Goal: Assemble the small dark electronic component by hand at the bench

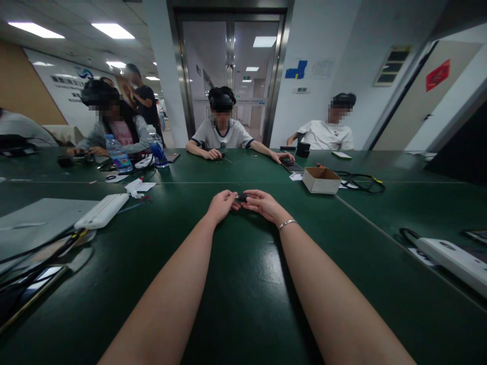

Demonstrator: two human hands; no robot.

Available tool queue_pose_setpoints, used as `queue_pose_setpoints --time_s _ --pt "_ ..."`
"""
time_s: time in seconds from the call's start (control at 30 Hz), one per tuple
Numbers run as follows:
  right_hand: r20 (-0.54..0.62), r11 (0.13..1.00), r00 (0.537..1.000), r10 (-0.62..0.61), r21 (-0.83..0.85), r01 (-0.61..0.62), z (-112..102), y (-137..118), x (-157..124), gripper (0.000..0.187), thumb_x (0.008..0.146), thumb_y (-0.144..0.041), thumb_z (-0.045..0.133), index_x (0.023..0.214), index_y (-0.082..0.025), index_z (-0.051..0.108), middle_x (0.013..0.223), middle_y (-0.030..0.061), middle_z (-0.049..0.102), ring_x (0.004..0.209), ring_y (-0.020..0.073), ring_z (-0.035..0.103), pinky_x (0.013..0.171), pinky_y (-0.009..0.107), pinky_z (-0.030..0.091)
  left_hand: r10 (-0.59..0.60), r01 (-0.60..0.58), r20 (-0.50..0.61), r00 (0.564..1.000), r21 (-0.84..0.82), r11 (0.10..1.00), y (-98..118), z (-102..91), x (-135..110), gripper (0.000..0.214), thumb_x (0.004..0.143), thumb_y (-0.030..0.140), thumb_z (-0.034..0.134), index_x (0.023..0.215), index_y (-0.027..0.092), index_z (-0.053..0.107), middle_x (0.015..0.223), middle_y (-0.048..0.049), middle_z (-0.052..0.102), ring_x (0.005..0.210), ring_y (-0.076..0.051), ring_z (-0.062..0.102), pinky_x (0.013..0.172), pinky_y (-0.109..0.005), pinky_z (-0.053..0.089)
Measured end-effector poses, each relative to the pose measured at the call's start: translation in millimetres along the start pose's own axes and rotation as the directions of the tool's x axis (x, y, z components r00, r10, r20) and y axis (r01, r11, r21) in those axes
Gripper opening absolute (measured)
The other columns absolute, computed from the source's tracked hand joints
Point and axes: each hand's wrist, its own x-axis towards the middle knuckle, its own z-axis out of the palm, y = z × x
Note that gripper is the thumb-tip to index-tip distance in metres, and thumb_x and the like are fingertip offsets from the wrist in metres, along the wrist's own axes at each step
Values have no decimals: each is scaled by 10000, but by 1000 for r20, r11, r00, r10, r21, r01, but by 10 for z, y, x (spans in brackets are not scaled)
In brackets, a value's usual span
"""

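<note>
Both my arms stretch forward over the dark green table (pixel 243 284). Between my fingertips is a small black object (pixel 242 197), too small to name for certain. My left hand (pixel 222 205) pinches its left end, with a bit of something shiny near the fingertips. My right hand (pixel 263 205) has its fingers and thumb closed round the right end, and a silver bracelet (pixel 288 223) circles that wrist. The hands rest close together at or just above the tabletop; whether they touch it I cannot tell.
At right stand an open cardboard box (pixel 321 181), a coiled black cable (pixel 367 183) and a white power strip (pixel 454 258). Left are another white power strip (pixel 102 211), a phone (pixel 36 289), cables and two bottles (pixel 118 153). Across the table sit several people wearing headsets.
</note>
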Motion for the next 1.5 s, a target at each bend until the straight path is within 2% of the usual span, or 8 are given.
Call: queue_pose_setpoints --time_s 0.37,0.53,0.77,0.9,1.0,1.17,1.37,1.5 --pt "-8 997 999 -44 -59 44 26 58 15 279 722 7 694 936 -165 644 947 42 635 815 161 694 896 367 560 -35 38 -33 999 113 993 -18 5 5 388 885 497 445 749 155 570 587 -39 657 491 -130 597 544 -233 434" --pt "-25 992 996 -87 -89 85 64 72 23 304 683 -5 740 927 -162 647 967 44 629 823 160 685 878 367 572 -57 81 -94 994 264 961 41 -33 -25 502 870 588 399 722 159 615 512 -24 622 453 -137 564 525 -247 414" --pt "-13 995 998 -63 -74 62 110 43 -3 254 726 -30 727 927 -160 643 935 52 664 762 149 700 723 259 610 -28 75 -144 989 332 940 89 -59 -69 557 848 642 390 585 189 582 439 -11 566 407 -139 501 500 -264 350" --pt "-63 995 997 -35 -91 29 142 16 2 105 806 -102 692 887 -141 640 769 50 683 624 133 683 597 216 601 6 45 -138 990 362 931 56 -70 -63 523 853 624 397 625 193 587 486 -11 581 453 -148 518 512 -268 354" --pt "-125 994 991 -42 -101 30 169 11 10 59 832 -149 684 841 -135 627 651 38 662 519 116 641 522 199 580 42 -8 -100 994 322 947 4 -74 -36 425 850 555 454 704 188 610 558 -9 605 517 -142 538 548 -256 382" --pt "-163 992 986 -40 -121 21 178 20 21 91 864 -188 657 821 -127 604 584 33 635 475 112 614 480 195 560 150 -147 -62 987 48 988 5 -47 -11 186 731 295 646 854 165 591 717 -2 621 668 -122 577 665 -231 442" --pt "-126 993 991 -49 -116 34 155 34 22 130 829 -219 708 827 -132 611 615 34 645 488 110 617 494 196 567 10 -12 -53 999 -43 999 100 -18 -35 164 861 297 487 915 155 550 588 11 561 508 -100 510 536 -215 410" --pt "-109 995 993 -42 -96 32 144 33 17 79 842 -170 681 833 -123 619 623 42 651 491 108 622 495 185 564 18 -18 -93 996 -1 1000 96 -18 -28 140 820 207 549 949 156 563 637 12 585 550 -86 523 518 -183 383"
